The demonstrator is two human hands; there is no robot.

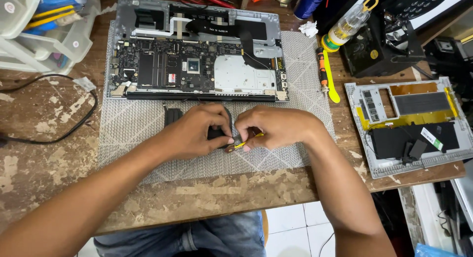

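Just in front of the opened laptop (197, 55), on the grey mat (133, 124), the left hand (197, 131) grips a black part (216, 134); the right hand (276, 126) pinches a yellow tool (251, 140) against it.

both arms bare to past the elbows, no sleeves in view, no watch, rings or gloves on left hand (197, 131) or right hand (276, 126). blue denim jeans (217, 237) on the legs below, faded w/ creases at the lap.

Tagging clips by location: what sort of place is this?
Likely an electronics repair bench: an opened laptop with its board bare, a removed bottom cover, and a screwdriver on a worn wooden table.
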